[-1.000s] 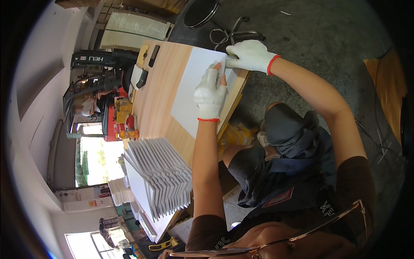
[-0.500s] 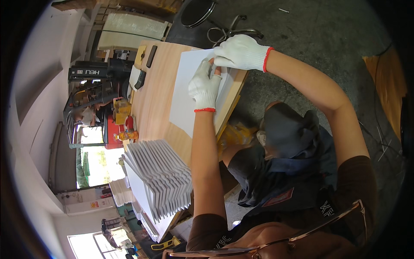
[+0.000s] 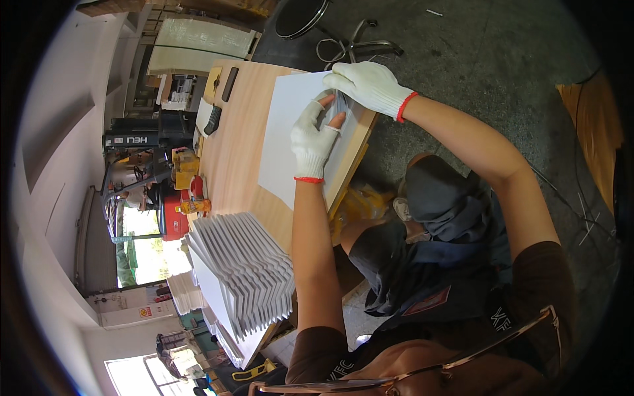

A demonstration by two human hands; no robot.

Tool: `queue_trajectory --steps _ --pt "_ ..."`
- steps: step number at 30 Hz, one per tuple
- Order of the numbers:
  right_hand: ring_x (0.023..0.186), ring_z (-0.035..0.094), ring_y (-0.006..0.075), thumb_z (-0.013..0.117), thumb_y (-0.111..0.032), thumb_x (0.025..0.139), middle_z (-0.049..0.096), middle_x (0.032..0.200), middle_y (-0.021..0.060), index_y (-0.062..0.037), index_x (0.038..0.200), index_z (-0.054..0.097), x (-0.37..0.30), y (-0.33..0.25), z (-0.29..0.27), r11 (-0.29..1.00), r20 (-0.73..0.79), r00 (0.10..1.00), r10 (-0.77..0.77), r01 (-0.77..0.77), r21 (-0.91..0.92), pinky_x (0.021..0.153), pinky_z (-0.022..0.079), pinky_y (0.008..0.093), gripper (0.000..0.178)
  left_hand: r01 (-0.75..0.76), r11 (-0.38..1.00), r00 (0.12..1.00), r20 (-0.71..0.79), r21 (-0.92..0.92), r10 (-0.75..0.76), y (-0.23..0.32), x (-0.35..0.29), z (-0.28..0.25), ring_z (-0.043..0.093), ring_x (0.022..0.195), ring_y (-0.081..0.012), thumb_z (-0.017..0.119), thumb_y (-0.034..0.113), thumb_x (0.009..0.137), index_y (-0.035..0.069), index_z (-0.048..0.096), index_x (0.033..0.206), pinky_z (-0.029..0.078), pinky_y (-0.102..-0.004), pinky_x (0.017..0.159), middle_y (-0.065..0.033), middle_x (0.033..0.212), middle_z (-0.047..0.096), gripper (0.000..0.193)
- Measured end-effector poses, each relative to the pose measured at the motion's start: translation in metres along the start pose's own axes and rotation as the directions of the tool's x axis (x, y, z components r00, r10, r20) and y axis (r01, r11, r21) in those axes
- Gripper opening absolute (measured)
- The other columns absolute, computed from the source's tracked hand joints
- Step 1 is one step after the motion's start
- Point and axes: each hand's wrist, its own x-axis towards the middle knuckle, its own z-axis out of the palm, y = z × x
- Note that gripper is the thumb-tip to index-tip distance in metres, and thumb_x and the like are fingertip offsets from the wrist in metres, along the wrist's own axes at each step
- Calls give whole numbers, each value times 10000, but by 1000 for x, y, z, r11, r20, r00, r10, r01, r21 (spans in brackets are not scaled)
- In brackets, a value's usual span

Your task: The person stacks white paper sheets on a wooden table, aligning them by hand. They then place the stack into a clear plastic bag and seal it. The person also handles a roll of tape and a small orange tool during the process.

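A large white sheet point(image 3: 281, 125) lies on the light wood table point(image 3: 231, 142). My left hand point(image 3: 313, 144), in a white glove with bare thumb and fingertip, rests over the sheet's near side. Its thumb and forefinger are apart with nothing between them. At the sheet's far right corner is my right hand point(image 3: 371, 87), gloved in white with a red cuff, fingers closed over the edge. What lies under those fingers is mostly hidden. A greyish, layered-looking strip point(image 3: 341, 104) shows between the two hands; I cannot tell what it is.
A tall stack of folded white sheets point(image 3: 244, 270) stands on the table's left end. A dark bar point(image 3: 230, 84) and a black-handled tool point(image 3: 212, 121) lie along the far edge. A round stool point(image 3: 300, 18) and a wheeled chair base point(image 3: 366, 46) stand beyond; a forklift point(image 3: 158, 178) is at the left.
My left hand has drawn slightly toward me and its thumb and forefinger have parted. My right hand has shifted slightly down, away from the left, uncovering the greyish strip.
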Motion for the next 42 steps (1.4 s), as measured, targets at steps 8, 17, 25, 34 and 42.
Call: queue_trajectory --steps 8,17,25,34,42 --pt "815 637 350 365 -448 966 646 831 151 -94 918 604 -4 -4 -5 1000 10 1000 10 -9 -19 716 476 460 430 -52 991 993 -99 124 64 5 1 0 660 1035 -256 647 126 873 73 637 1207 494 -312 890 -150 1140 679 337" --pt "799 639 350 389 -447 960 652 817 151 -76 912 585 -3 3 2 1000 -35 999 9 -9 -11 716 476 465 422 -44 967 995 -77 250 65 13 0 3 618 865 -203 610 161 906 108 653 1179 485 -296 775 -108 967 649 282" --pt "812 642 344 393 -458 956 659 827 147 -84 923 593 -5 -2 -4 999 -17 999 43 -43 1 731 481 452 425 105 949 993 -87 298 -83 20 -2 2 679 905 -269 642 168 879 137 663 1173 508 -327 789 -138 1033 695 297" --pt "691 634 295 547 -549 845 611 680 117 -89 848 588 -7 0 -26 884 106 994 33 20 -467 650 480 401 462 4 949 990 -138 316 42 19 -5 3 584 648 -176 523 148 948 155 665 1148 490 -305 654 -110 824 660 245" --pt "748 638 282 517 -357 925 620 773 93 -140 873 631 11 6 -21 739 165 874 -457 476 -478 671 502 390 251 -37 960 986 -145 276 79 19 -4 4 580 644 -150 527 133 942 113 675 1097 478 -290 637 -93 826 660 216"
